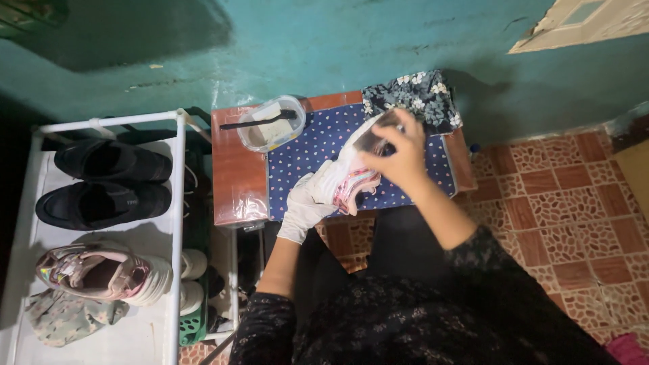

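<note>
Head view: the gloved left hand [304,203] cradles a white-and-pink sneaker [351,177] from below over the dotted blue cloth [307,154], fingers wrapped on its sole. The bare right hand [399,157] presses on top, fingers curled over the shoe's upper. It looks light, padded, soft-sided; the firm rubber sole gives the best grip. Behind, a clear tub [272,124] carries a dark brush [260,122].

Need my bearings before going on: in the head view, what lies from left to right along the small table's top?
Bare brown table edge → clear tub with a black brush across it → gloved left hand → pink-and-white sneaker → bare right hand → floral cloth.
</note>
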